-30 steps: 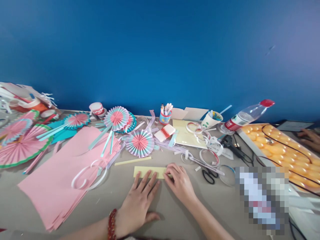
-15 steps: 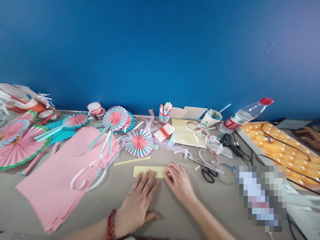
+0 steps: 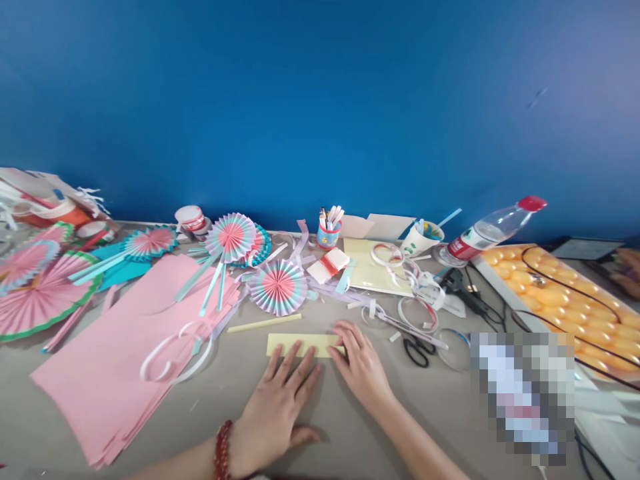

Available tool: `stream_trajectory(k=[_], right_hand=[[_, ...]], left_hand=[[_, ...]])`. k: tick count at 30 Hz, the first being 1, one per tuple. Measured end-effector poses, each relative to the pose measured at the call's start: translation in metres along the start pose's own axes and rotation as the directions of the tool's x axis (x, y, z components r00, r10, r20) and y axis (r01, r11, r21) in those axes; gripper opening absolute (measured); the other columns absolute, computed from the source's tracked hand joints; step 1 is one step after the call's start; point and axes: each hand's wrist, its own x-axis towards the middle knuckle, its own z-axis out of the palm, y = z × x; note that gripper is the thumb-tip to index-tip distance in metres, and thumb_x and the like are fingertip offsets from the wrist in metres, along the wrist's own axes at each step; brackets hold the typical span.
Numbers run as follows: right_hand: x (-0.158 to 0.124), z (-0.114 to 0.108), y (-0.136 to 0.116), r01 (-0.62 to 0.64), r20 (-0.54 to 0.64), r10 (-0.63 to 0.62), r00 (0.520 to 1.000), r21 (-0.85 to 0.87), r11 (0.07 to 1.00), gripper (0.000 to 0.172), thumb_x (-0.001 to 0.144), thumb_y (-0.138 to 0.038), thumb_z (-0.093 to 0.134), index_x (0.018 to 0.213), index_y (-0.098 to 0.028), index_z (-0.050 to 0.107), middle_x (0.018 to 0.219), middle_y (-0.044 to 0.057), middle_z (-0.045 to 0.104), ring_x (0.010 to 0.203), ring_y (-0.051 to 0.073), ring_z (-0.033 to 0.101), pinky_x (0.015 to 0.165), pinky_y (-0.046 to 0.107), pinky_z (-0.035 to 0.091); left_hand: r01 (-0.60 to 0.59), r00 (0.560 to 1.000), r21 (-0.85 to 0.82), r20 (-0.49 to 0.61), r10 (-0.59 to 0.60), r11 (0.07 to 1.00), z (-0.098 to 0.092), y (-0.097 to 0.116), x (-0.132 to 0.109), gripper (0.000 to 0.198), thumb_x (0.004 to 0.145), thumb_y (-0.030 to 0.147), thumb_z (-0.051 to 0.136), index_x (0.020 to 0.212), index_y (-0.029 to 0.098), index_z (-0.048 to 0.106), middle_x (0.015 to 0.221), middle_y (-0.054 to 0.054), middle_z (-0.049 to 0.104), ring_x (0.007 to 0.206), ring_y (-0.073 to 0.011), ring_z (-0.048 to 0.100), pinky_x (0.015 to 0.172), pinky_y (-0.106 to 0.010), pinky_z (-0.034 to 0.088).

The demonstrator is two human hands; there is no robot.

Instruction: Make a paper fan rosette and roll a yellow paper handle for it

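Observation:
A pale yellow paper strip (image 3: 305,341) lies crosswise on the grey table. My left hand (image 3: 283,397), with a red beaded bracelet at the wrist, rests flat with fingers spread over the strip's lower edge. At the strip's right end is my right hand (image 3: 361,367), its fingers slightly bent and the thumb apart from them, touching the paper. A narrow rolled yellow stick (image 3: 265,323) lies just above the strip. Behind it sits a pleated paper rosette (image 3: 278,287) in pink, blue and lilac.
Pink sheets (image 3: 115,347) lie at left, near more rosettes. Scissors (image 3: 417,350), tape rolls, a glue gun (image 3: 465,293) and a water bottle (image 3: 487,233) stand or lie at right. A pen cup (image 3: 329,235) is at the back. Another person's hand (image 3: 627,270) shows at far right.
My right hand's fingers have opened a little and shifted slightly right, uncovering more of the strip's end. My left hand stays nearly in place. The other person's hand has moved right.

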Motion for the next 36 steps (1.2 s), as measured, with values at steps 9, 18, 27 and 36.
stream_trajectory(k=[9, 18, 27, 36], right_hand=[[-0.012, -0.009, 0.009, 0.012, -0.005, -0.014, 1.0, -0.199, 0.98, 0.031, 0.099, -0.028, 0.043, 0.127, -0.019, 0.053, 0.128, 0.013, 0.059, 0.119, 0.025, 0.055, 0.097, 0.042, 0.049], [-0.024, -0.008, -0.003, 0.113, 0.026, -0.11, 0.994, -0.29, 0.95, 0.029, 0.1, -0.027, 0.045, 0.121, -0.029, 0.065, 0.133, 0.005, 0.06, 0.117, 0.026, 0.054, 0.097, 0.043, 0.043], [-0.032, -0.031, 0.0, 0.211, 0.119, -0.179, 0.977, -0.369, 0.905, 0.037, 0.097, -0.032, 0.049, 0.133, -0.035, 0.058, 0.144, -0.001, 0.053, 0.128, 0.026, 0.046, 0.11, 0.047, 0.029], [-0.039, -0.034, -0.004, 0.173, 0.059, -0.163, 0.985, -0.322, 0.931, 0.039, 0.095, -0.03, 0.051, 0.133, -0.023, 0.059, 0.142, 0.005, 0.055, 0.126, 0.026, 0.05, 0.106, 0.042, 0.037]], left_hand=[[-0.007, 1.0, 0.01, -0.018, 0.007, 1.0, 0.002, -0.001, 0.0, 0.101, 0.081, 0.072, 0.056, 0.157, 0.024, 0.011, 0.164, -0.008, 0.004, 0.149, -0.0388, -0.001, 0.116, -0.065, 0.011], [-0.018, 0.998, -0.014, -0.055, 0.017, 1.0, 0.0, -0.001, -0.001, 0.101, 0.081, 0.073, 0.054, 0.157, 0.024, 0.008, 0.164, -0.008, 0.009, 0.149, -0.0383, 0.001, 0.116, -0.066, 0.012], [-0.017, 0.999, -0.03, -0.048, 0.016, 0.999, -0.001, -0.002, -0.002, 0.1, 0.082, 0.073, 0.053, 0.157, 0.025, 0.007, 0.164, -0.008, 0.007, 0.149, -0.038, 0.004, 0.117, -0.064, 0.013], [-0.012, 1.0, -0.032, 0.002, 0.012, 0.999, 0.0, -0.002, -0.001, 0.099, 0.081, 0.073, 0.055, 0.156, 0.024, 0.013, 0.164, -0.009, 0.008, 0.149, -0.0393, 0.003, 0.116, -0.065, 0.009]])
